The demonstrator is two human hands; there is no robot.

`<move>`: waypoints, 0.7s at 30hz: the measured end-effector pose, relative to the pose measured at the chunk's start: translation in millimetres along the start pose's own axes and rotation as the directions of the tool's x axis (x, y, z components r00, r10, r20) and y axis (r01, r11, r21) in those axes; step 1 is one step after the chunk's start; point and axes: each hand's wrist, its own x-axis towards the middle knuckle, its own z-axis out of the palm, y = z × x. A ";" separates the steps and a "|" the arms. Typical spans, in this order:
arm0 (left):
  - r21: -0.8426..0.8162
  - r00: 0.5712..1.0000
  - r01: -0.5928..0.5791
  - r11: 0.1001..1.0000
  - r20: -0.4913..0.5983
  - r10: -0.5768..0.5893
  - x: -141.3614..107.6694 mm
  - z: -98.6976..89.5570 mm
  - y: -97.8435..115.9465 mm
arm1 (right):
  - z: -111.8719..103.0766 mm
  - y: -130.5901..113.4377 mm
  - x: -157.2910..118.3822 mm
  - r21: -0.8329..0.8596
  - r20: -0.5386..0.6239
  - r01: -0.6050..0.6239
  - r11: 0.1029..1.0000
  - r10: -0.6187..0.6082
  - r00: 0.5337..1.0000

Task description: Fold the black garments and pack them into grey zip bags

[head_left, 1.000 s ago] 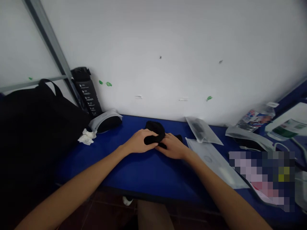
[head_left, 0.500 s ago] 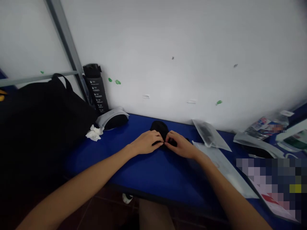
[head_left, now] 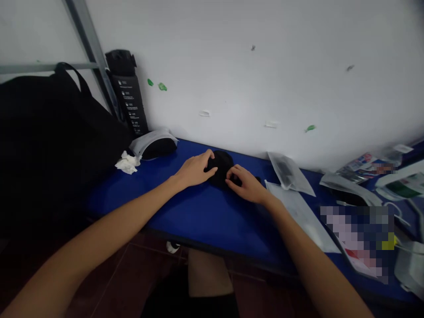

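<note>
A small black rounded case (head_left: 222, 164) lies on the blue tabletop (head_left: 198, 210), close to the wall. My left hand (head_left: 198, 169) grips the case from its left side, thumb in front and fingers over the top. At the case's front right edge is my right hand (head_left: 244, 182), thumb and fingers curled together in a pinch. What sits between those fingertips is too small and dark to make out. Part of another dark thing (head_left: 258, 179) shows just behind the right hand.
On the left stand a black bag (head_left: 62, 145) and a black bottle (head_left: 127, 99), near crumpled tissue (head_left: 127, 163) and a frosted pouch (head_left: 155, 140) with something black inside. To the right lie frosted bags (head_left: 291, 173), a blurred-out flat item (head_left: 356, 247) and a plastic bottle (head_left: 362, 165).
My left hand has come away from the pinch beside the right fingertips and spread around the case's left side. The right hand stays pinched at the edge. The camera view has tilted downward.
</note>
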 end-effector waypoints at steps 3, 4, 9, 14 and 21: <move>-0.003 0.992 0.054 0.999 0.112 -0.053 -0.3 -1.8 -3.8 | -0.3 0.6 0.1 0.004 -0.004 0.010 1.000 -0.010 1.000; 0.005 0.990 0.054 0.999 0.133 -0.054 -0.2 -2.3 -5.0 | -0.4 0.8 0.1 0.003 -0.005 0.018 1.000 -0.018 1.000; 0.016 0.987 0.006 1.000 0.162 -0.009 2.8 -4.0 -9.5 | -0.7 2.4 0.0 -0.016 -0.006 0.030 0.999 -0.030 1.000; 0.022 0.984 0.005 1.000 0.177 -0.008 4.2 -5.1 -8.6 | -2.8 0.3 -0.5 -0.051 -0.006 0.007 0.999 -0.008 1.000; -0.016 0.996 0.063 0.998 0.065 -0.061 1.1 -2.0 -1.7 | -3.6 -2.3 0.0 -0.060 0.008 0.005 0.998 -0.004 1.000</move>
